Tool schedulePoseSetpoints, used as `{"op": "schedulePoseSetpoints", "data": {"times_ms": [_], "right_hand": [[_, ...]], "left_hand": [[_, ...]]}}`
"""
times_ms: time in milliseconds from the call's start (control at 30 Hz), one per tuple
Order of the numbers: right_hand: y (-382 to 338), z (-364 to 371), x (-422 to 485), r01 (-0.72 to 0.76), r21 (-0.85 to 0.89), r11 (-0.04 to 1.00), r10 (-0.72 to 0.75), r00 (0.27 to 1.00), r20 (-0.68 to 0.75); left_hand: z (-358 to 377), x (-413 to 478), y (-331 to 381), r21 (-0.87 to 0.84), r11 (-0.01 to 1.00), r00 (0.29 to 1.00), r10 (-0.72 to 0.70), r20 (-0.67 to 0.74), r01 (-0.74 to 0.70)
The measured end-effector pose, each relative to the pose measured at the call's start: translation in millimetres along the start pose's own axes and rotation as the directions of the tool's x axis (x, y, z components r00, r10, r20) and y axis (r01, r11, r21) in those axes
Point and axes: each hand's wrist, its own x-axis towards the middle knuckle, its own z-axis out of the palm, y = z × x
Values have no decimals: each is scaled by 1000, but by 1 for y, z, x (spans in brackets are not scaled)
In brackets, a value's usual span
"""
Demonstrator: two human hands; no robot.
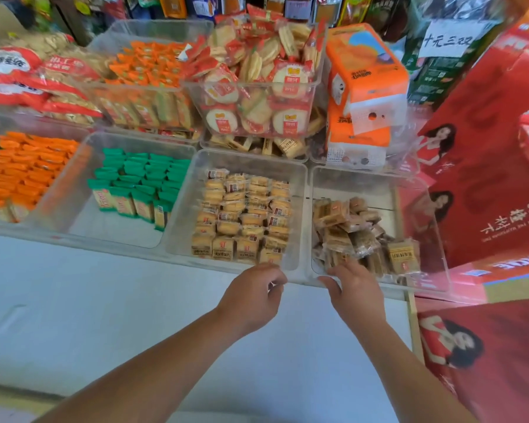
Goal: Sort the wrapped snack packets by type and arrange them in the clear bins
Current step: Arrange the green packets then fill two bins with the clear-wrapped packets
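Clear bins stand in rows on a white counter. The middle front bin [298, 209] holds neat rows of yellow-tan snack packets [245, 215]. The right front bin [321, 184] holds a loose heap of brown snack packets [348, 227]. My left hand [251, 296] is at the middle bin's front right corner, fingers curled on its rim. My right hand [356, 290] grips the right bin's front wall, fingers inside among the brown packets and thumb outside. Green packets [141, 184] fill another front bin [83, 166], and orange packets [22, 169] fill the one on the far left.
Behind are bins of orange packets [147, 65] and round rice crackers [257, 87], with bagged snacks [28, 77] at the left. An orange tissue pack [364, 87] stands at the back right. Red gift boxes [486, 154] crowd the right side. The white counter [135, 300] stretches in front.
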Motion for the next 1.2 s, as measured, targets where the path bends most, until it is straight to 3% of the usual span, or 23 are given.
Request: {"op": "schedulePoseSetpoints", "data": {"times_ms": [233,433,533,633,867,900,967,1000,1033,1133,1200], "right_hand": [[-1,-29,-18,184,-15,983,-184,983,-7],[-32,-30,-92,176,24,984,-178,974,140],[-46,-28,-129,142,78,987,-154,970,189],[-56,-29,-164,117,54,992,-127,957,262],[-66,-64,-204,-156,169,973,69,899,433],[-68,-71,-207,-190,188,964,108,919,379],[-57,-76,-216,-209,127,970,208,978,26],[-47,-78,-220,-279,56,959,284,949,-136],[-39,-81,-222,-401,-2,916,393,897,-204],[-13,-93,-231,-704,-126,699,714,695,80],[-10,-95,-237,-773,-97,627,766,589,257]], "left_hand": [[5,-36,13,-16,999,998,-36,-46,36],[17,-62,26,35,999,1000,-8,-29,9],[33,-76,29,93,989,992,-117,51,112],[51,-90,31,140,983,985,-135,107,120],[70,-123,23,15,978,962,-207,180,207],[69,-127,21,11,975,958,-222,180,224],[69,-134,14,27,971,950,-238,201,238],[68,-138,11,46,970,946,-245,211,241],[66,-143,6,72,967,941,-256,221,246],[60,-158,-7,129,955,925,-292,242,268],[53,-166,-13,169,946,914,-313,258,277]]}}
